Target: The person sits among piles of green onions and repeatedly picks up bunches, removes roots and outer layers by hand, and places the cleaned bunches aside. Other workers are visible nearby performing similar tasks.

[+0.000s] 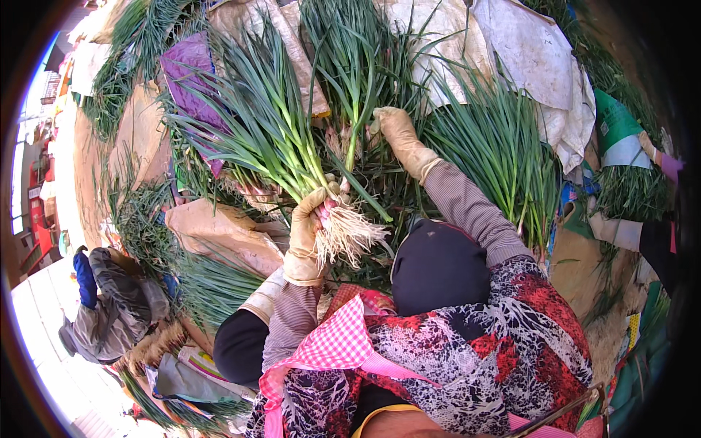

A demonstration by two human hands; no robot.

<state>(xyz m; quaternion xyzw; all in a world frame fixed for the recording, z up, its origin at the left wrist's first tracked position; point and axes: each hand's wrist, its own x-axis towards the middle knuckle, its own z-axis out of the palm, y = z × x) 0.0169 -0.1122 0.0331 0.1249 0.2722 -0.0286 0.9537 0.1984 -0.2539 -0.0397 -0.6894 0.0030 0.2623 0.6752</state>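
Observation:
My left hand (309,230), in a dirty pale glove, is closed around a bunch of green onions (285,131) just above its pinkish bases. The bunch's pale roots (350,232) hang out to the right of the fist, and its long leaves fan up and to the left. My right hand (397,131), gloved too, is bent at the roots and lower stalks of more green onions (350,60) lying ahead. Its fingertips are partly hidden, so whether it grips a stalk is unclear. A loose stalk stands between the hands.
A pile of green onions (498,148) lies at the right. White sacks (526,55), a purple sack (191,82) and a brown sheet (219,227) lie around. A person in grey (120,306) is at the left; another person's gloved hand (616,227) is at the far right.

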